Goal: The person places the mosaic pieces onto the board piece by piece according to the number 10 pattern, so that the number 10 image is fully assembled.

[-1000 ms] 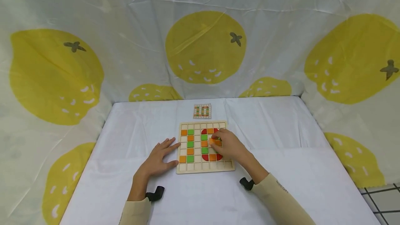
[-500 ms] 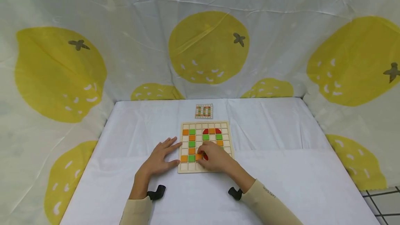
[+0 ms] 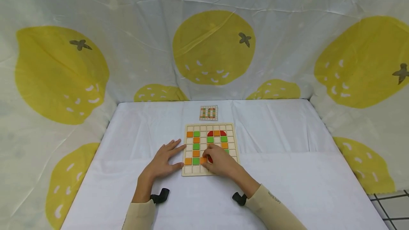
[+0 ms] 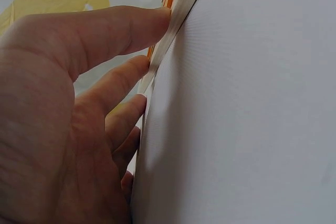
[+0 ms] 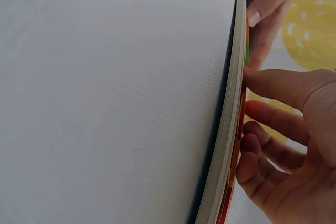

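Observation:
A light wooden grid board (image 3: 203, 129) lies on the white cloth. Orange, green and red tiles fill some of its cells in two groups. My left hand (image 3: 162, 162) is spread along the board's left edge, its thumb and fingertips at the rim. Over the lower middle of the board, my right hand (image 3: 221, 162) pinches an orange square tile (image 3: 202, 160) between thumb and forefinger. That tile is down at the grid, to the right of a green tile (image 3: 196, 160) in the same row. My right hand hides part of the right-hand tile group. In the right wrist view its other fingers are curled.
A small card (image 3: 208, 113) printed with a coloured grid pattern lies behind the board. White cloth (image 3: 274, 130) covers the table. Lemon-print curtains (image 3: 212, 47) stand at the back and both sides. Black wrist mounts (image 3: 160, 196) are on both arms.
My right hand has moved left and toward me from the right tile group, bringing the orange tile to the lower row. My left hand has stayed at the board's edge.

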The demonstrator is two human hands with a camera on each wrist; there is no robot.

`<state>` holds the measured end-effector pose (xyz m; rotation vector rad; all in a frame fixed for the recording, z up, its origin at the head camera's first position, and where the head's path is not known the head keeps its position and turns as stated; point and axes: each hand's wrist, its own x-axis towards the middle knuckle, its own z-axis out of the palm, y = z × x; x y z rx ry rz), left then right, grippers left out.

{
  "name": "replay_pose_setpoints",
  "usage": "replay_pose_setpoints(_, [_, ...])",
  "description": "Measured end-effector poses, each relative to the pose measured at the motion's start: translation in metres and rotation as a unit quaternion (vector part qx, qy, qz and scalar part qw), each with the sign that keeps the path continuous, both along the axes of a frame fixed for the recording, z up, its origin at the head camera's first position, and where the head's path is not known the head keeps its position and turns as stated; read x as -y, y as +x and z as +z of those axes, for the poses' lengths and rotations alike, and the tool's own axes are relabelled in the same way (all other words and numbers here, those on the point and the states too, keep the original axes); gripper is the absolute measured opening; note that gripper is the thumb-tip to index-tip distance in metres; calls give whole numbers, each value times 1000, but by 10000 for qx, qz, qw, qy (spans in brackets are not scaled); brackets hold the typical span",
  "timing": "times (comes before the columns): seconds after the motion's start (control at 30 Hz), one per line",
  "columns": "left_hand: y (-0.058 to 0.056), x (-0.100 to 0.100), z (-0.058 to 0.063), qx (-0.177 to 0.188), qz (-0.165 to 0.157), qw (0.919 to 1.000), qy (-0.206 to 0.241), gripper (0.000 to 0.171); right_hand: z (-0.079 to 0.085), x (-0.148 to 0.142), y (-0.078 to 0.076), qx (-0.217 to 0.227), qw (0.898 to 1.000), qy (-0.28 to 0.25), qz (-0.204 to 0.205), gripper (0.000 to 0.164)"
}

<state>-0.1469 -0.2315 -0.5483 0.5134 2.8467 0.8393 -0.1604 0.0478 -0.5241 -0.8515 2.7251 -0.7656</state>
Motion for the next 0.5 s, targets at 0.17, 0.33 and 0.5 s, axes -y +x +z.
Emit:
replay_pose_setpoints(0.17, [0,-2,-1,28,-4,10000,-3,69,-2,-4,-1,74,9999,-89,7,26])
replay_pose_setpoints(0.33, [1,1,2,43,-53,10000,0,66,-5,-11,-2,187,9995,-233,-35,27])
replay_pose_setpoints(0.5, [4,5,4,89,53,9999,32,64,-11,-34,-10,325,9977,-536,-259,27])
